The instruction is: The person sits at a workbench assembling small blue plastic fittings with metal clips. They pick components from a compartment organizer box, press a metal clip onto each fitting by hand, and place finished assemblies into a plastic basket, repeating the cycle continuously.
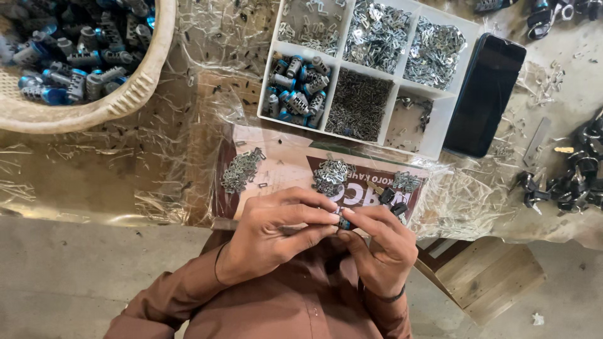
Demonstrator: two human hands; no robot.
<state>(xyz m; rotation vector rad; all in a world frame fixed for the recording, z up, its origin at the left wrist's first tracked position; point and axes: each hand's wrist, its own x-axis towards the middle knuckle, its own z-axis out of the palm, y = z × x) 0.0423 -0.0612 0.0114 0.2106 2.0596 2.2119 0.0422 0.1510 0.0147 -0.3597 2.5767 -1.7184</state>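
Observation:
My left hand [276,235] and my right hand [377,245] meet over the table's near edge, fingertips pinched together on one small blue-and-metal cylinder part [344,222], mostly hidden by the fingers. Just beyond the hands, small piles of flat metal pieces [331,175] lie on a printed cardboard sheet [282,163], with a second pile [240,170] to the left and two dark small parts [392,201] by my right fingers.
A white divided tray [445,112] holds blue cylinder parts [298,94], tiny pins and metal clips. A cream basket [135,94] of blue cylinders sits far left. A dark phone [483,94] lies right of the tray. Black parts [575,182] lie far right. A wooden stool [483,276] stands below.

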